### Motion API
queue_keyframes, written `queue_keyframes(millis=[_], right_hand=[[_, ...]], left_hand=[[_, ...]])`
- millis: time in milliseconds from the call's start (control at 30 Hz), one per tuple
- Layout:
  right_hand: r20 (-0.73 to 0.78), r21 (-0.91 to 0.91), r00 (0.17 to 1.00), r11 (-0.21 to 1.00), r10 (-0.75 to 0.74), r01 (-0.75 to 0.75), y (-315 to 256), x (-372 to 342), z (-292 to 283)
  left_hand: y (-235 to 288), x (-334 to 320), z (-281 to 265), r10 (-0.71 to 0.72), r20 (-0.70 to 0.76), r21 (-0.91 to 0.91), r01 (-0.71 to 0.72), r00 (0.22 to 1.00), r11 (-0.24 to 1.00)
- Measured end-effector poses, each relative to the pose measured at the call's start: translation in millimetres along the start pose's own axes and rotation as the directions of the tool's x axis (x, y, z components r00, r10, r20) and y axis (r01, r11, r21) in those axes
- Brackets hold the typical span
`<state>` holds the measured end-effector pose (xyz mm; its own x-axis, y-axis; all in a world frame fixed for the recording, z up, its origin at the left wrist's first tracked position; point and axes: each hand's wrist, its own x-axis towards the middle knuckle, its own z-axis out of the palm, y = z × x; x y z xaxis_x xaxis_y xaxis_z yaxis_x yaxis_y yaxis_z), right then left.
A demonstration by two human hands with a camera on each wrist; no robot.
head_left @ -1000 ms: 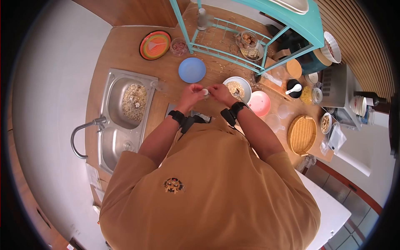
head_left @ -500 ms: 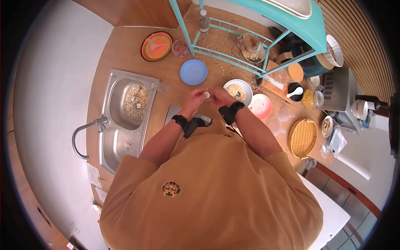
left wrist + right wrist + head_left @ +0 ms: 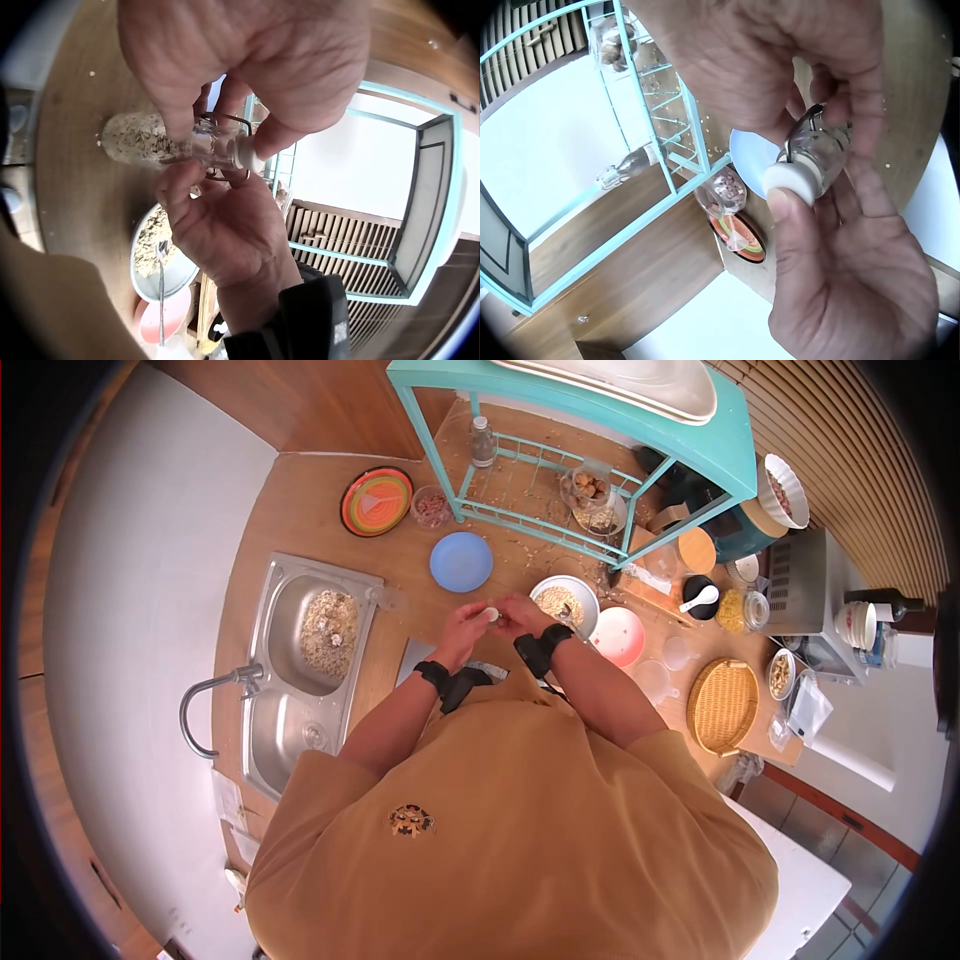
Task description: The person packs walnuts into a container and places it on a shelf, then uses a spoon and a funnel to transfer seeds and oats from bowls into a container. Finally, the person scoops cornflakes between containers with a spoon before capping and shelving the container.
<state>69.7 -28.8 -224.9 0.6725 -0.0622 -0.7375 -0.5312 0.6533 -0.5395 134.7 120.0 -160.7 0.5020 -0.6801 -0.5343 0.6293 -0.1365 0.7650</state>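
Both hands meet at a small glass swing-top bottle (image 3: 142, 139) that contains oat flakes. My left hand (image 3: 464, 634) holds it near the neck, its thumb against the white stopper (image 3: 791, 180) at the mouth. My right hand (image 3: 522, 617) grips the neck from the other side, its fingers at the wire bail (image 3: 799, 135). In the head view the hands hide most of the bottle. Just beyond them lies a blue plate (image 3: 461, 562). Right of the hands stands a white bowl (image 3: 590, 596) of oats with a metal spoon (image 3: 161, 300) in it.
A steel sink (image 3: 362, 650) with oat flakes in one basin is on the left. A pink bowl (image 3: 617, 637) and a wicker basket (image 3: 723, 705) stand to the right. The teal rack (image 3: 735, 450) rises at the back, with a stoppered bottle (image 3: 482, 445) on it.
The head view has tilted, so the counter sits lower in the picture. Both hands stay together at the bottle, with small shifts of the fingers around the stopper.
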Motion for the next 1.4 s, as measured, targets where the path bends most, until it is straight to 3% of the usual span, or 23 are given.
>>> queue_keyframes(millis=[67,133,167,233,267,300,333,367,433,533,567,700,833,900,967,1100,1133,1200,1267,1333,1400], right_hand=[[-0.005,-0.035,1.000,0.999,-0.008,0.007,1,2,-1],[-0.040,0.140,0.998,0.990,0.040,-0.034,2,-4,2],[-0.039,0.140,0.999,0.990,0.036,-0.030,2,-9,1],[-0.266,-0.235,0.963,0.966,0.046,-0.110,4,-12,-7],[-0.275,-0.232,0.961,0.968,0.032,-0.099,12,-16,-8],[-0.264,-0.563,0.886,0.806,-0.382,0.180,25,-18,-5],[-0.111,-0.817,0.688,0.460,-0.717,0.348,33,-21,-3],[-0.125,-0.819,0.674,0.459,-0.728,0.344,30,-32,1],[0.205,-0.735,0.547,0.242,-0.812,0.634,15,-61,13],[0.281,-0.760,0.532,0.154,-0.799,0.631,3,-61,19],[0.290,-0.792,0.617,0.179,-0.731,0.584,-1,-61,19],[0.321,-0.784,0.553,0.111,-0.769,0.610,-1,-57,18],[0.301,-0.816,0.587,0.115,-0.752,0.566,-15,-74,26],[0.261,-0.847,0.616,0.129,-0.743,0.516,-34,-95,37],[0.233,-0.794,0.486,0.124,-0.842,0.596,-64,-126,52],[0.156,-0.767,0.529,0.236,-0.834,0.597,-129,-174,71],[0.110,-0.764,0.476,0.232,-0.873,0.602,-144,-181,75],[0.022,-0.791,0.389,0.222,-0.921,0.570,-167,-177,74],[-0.004,-0.818,0.360,0.210,-0.933,0.536,-188,-166,70],[0.028,-0.843,0.137,0.051,-0.990,0.536,-209,-152,66],[0.044,-0.866,0.128,0.026,-0.991,0.499,-224,-124,57]], left_hand=[[-2,3,-3,-0.014,0.060,-0.013,0.014,0.998,1.000],[-2,1,-2,-0.004,0.027,0.017,0.003,1.000,1.000],[-2,-1,-2,0.003,0.000,0.047,-0.003,1.000,0.999],[-7,4,-6,0.028,-0.010,0.061,-0.027,1.000,0.998],[-12,6,-7,0.044,-0.025,0.068,-0.042,0.999,0.997],[-11,5,-6,0.049,-0.006,0.071,-0.048,0.999,0.996],[-10,3,-6,0.057,-0.022,0.096,-0.054,0.998,0.994],[-8,2,-6,0.064,-0.036,0.121,-0.059,0.997,0.991],[-7,5,-8,0.088,-0.026,0.214,-0.080,0.996,0.974],[-3,5,-8,0.146,-0.012,0.368,-0.131,0.989,0.921],[0,4,-7,0.168,-0.028,0.422,-0.141,0.985,0.896],[9,0,-6,0.199,-0.008,0.491,-0.169,0.980,0.855],[3,-4,-18,0.308,0.007,0.436,-0.281,0.951,0.855],[0,-9,-32,0.352,-0.134,0.326,-0.294,0.926,0.898],[3,-17,-54,0.325,-0.148,0.298,-0.271,0.934,0.915],[2,-43,-88,0.240,-0.224,0.212,-0.193,0.945,0.958],[-1,-49,-99,0.246,-0.241,0.206,-0.199,0.939,0.958],[-14,-57,-123,0.042,-0.328,0.162,0.012,0.944,0.987],[-32,-67,-143,0.038,-0.380,0.201,0.043,0.924,0.979],[-53,-76,-163,0.031,-0.424,0.240,0.078,0.905,0.968],[-75,-89,-179,-0.002,-0.474,0.258,0.142,0.880,0.956]])
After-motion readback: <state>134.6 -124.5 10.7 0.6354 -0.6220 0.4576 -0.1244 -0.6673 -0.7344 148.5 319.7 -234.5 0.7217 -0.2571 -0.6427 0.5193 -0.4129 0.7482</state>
